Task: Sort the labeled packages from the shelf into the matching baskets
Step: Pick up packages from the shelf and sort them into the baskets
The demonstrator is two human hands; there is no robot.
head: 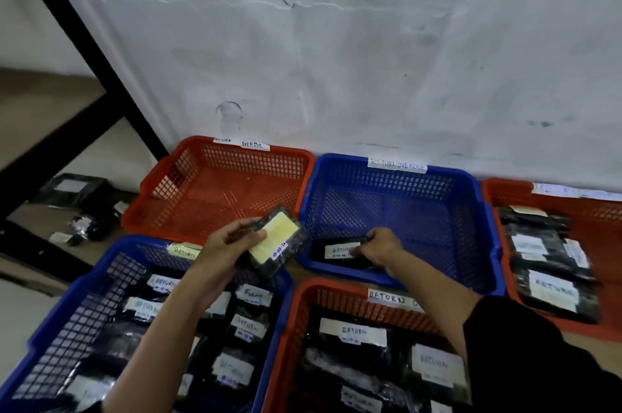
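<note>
Head view: right hand (pixel 377 249) grips a labeled package (pixel 340 251) low in the blue basket (pixel 397 177) at 1 o'clock, left hand (pixel 232 244) clutching another package (pixel 274 246); best release flat, label up.

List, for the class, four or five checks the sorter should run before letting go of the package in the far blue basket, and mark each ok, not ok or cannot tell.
1. Right hand grips the black package inside the far blue basket: ok.
2. Package rests on the basket floor: cannot tell.
3. Package label matches the basket tag, "RETURN OVERDUE": cannot tell, date too blurred.
4. Left hand holds the yellow-labelled package securely: ok.
5. Far red basket, tagged overdue, has room for it: ok.
</note>
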